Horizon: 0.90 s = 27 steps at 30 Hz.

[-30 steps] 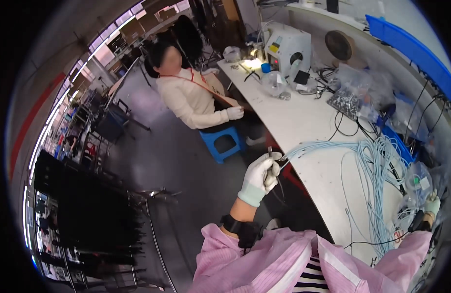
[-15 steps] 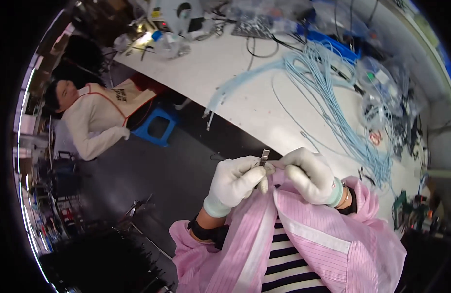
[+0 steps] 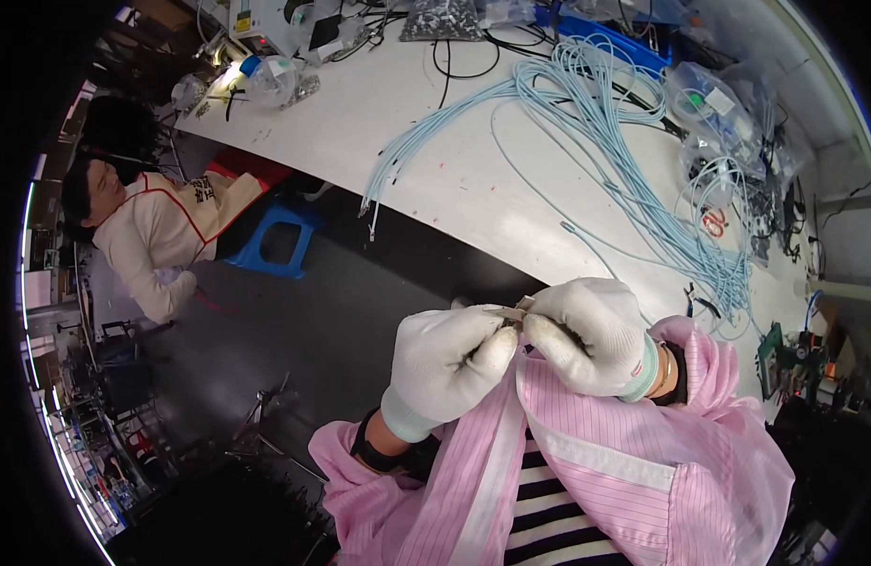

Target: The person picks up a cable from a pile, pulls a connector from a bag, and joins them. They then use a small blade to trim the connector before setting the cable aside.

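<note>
My left hand (image 3: 445, 363), in a white glove with a pale green cuff, is closed with thumb and fingers pinched together. Against its fingertips, my right hand (image 3: 591, 330), gloved alike, pinches too. Between the two sits a small metal connector (image 3: 525, 303), mostly covered by the fingers. Which hand carries more of it is hard to see. Both hands are held in front of my pink striped shirt, just off the table's near edge. On the white table (image 3: 435, 217) lies a large loose bundle of light blue cables (image 3: 624, 189), its connector ends (image 3: 369, 212) by the edge.
Small black-handled pliers (image 3: 704, 304) lie right of my right hand. Clear plastic bags (image 3: 713, 113) and a blue tray (image 3: 614, 47) stand along the back. At left, a person (image 3: 157, 231) in a pale apron sits near a blue stool (image 3: 273, 243).
The metal connector stood upright in my left hand; now it is tilted between both hands' fingertips. My right hand has moved in against the left. My view has shifted slightly.
</note>
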Motion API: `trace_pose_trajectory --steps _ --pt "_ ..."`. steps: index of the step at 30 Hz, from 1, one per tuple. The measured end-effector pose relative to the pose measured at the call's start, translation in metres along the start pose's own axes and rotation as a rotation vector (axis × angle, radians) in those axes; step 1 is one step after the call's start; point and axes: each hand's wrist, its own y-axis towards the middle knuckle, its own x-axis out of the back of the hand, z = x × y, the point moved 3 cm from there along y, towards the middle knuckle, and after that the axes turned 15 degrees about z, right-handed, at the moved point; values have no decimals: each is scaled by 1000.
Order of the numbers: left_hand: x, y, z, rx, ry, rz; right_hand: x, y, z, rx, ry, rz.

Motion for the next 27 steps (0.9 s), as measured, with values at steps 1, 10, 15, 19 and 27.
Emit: trace_pose_trajectory --steps 1,10,15,19,27 --pt "0 1 -1 5 22 -13 1 0 0 -1 -1 0" --pt "1 6 -8 -151 153 -3 6 0 4 -25 70 11" --pt "1 10 -8 -237 170 -30 5 -2 1 4 127 -20" --pt "2 12 -13 -154 69 -1 10 0 4 55 123 -85" --pt "3 14 -21 -177 155 21 13 -1 8 73 7 -124"
